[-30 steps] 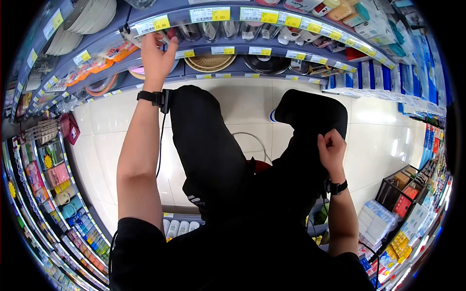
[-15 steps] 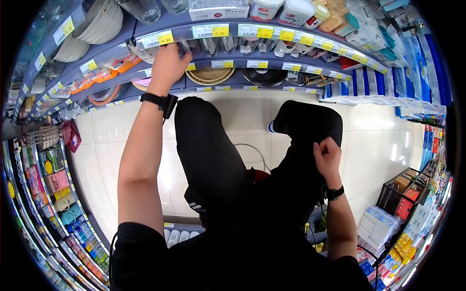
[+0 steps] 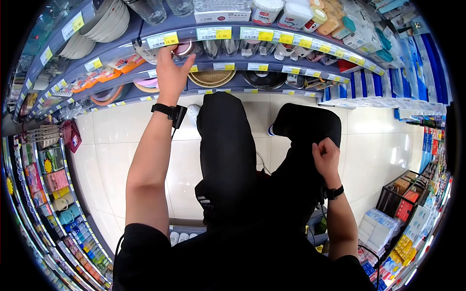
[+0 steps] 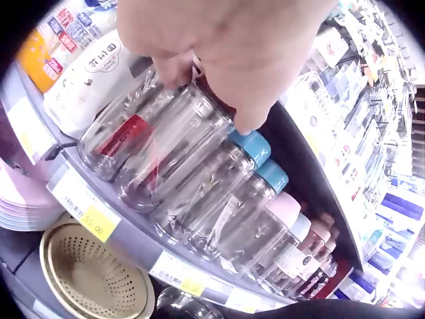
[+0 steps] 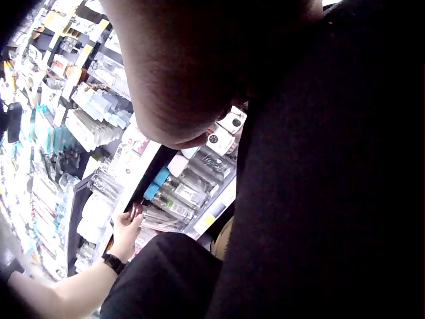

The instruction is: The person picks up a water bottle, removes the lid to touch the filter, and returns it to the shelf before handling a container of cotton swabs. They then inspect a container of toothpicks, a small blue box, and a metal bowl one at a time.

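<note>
My left hand point(image 3: 172, 80) reaches to the shelf under the price strip. In the left wrist view its thumb and fingers grip the top of a clear jar point(image 4: 166, 153) with a dark red lid, which the hand partly hides. The lid point(image 5: 136, 210) also shows at those fingertips in the right wrist view. Beside it leans another clear jar point(image 4: 118, 143) with a red label; on the other side stand clear bottles with blue caps point(image 4: 272, 174). My right hand point(image 3: 327, 157) rests loosely curled on the right thigh, holding nothing.
The upper shelf edge with its price tags point(image 3: 213, 33) overhangs the jars. Stacked bowls point(image 3: 109, 24) and glass tumblers stand above. A beige colander point(image 4: 96, 272) sits on the shelf below. Tiled floor point(image 3: 111, 165) lies behind, with more stocked shelves point(image 3: 53, 179) at the left.
My left hand has stayed at the shelf and shifted slightly right, and a reddish lid now shows beside its fingers. The left knee has swung right. The right hand rests as before.
</note>
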`<state>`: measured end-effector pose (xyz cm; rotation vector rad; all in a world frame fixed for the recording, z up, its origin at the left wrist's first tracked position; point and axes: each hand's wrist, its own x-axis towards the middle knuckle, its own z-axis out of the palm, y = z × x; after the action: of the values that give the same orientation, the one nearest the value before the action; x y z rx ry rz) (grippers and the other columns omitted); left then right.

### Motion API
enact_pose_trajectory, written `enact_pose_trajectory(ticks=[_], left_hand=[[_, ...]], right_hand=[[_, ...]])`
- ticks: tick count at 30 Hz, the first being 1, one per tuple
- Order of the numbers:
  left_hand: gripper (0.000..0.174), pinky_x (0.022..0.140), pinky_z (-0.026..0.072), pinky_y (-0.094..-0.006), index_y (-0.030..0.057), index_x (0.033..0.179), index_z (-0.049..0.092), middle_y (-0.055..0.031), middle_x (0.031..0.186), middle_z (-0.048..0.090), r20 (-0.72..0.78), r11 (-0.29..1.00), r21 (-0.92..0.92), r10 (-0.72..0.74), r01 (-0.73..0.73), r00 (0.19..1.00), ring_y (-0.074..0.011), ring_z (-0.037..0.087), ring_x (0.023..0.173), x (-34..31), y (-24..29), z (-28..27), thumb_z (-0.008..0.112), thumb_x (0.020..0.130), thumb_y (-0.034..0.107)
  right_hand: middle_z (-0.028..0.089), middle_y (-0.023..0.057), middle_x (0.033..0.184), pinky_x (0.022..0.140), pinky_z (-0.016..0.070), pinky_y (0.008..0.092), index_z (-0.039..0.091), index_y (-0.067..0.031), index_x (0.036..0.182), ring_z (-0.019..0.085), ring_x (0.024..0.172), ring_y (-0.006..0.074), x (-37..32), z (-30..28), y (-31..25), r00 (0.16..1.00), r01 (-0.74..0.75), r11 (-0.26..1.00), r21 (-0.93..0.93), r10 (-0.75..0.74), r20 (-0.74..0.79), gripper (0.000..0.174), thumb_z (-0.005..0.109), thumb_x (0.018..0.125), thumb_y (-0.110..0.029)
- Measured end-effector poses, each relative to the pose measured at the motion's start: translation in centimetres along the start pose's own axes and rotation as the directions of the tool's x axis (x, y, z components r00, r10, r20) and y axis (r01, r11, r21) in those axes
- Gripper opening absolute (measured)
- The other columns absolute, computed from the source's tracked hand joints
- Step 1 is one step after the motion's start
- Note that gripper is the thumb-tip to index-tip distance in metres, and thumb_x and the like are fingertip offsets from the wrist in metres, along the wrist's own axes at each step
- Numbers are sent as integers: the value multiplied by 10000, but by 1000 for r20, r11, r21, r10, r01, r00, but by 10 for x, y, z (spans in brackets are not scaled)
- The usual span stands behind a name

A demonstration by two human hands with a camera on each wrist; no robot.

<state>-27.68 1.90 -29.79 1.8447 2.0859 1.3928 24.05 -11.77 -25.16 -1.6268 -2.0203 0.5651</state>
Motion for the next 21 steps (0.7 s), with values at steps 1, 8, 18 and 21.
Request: enact_pose_trajectory(ticks=[1,8,18,21], left_hand=[[605,940,623,-386,-13,1299,613,-180,1273,650,-16,999,-8,-52,52,999,-299,701,1146,0,0,2,946,834,187],[643,926,622,-381,-21,1267,635,-182,1278,648,-97,995,-22,-103,102,990,-304,688,1167,-6,11,7,985,771,192],[763,978,591,-427,57,1386,664,-173,1307,607,-41,998,68,-4,7,999,-347,646,1215,-28,18,-25,982,714,226],[773,1000,591,-433,58,1385,666,-175,1316,600,-38,998,53,-37,39,999,-360,653,1203,-35,30,-48,981,700,231]], right_hand=[[524,108,691,526,410,353,513,-26,772,508,549,247,-1,0,1,1000,6,1000,2,-6,-5,296,775,909,-9],[519,108,692,526,400,357,513,-26,773,498,553,246,-8,-2,3,1000,10,1000,12,-9,-27,294,769,915,-6],[513,104,703,533,398,348,522,-28,784,486,554,239,-8,-5,0,999,34,998,57,-32,-37,283,771,919,-7],[511,97,701,533,398,338,527,-29,788,489,554,225,-11,-5,1,998,47,997,64,-45,-35,282,775,921,-13]])
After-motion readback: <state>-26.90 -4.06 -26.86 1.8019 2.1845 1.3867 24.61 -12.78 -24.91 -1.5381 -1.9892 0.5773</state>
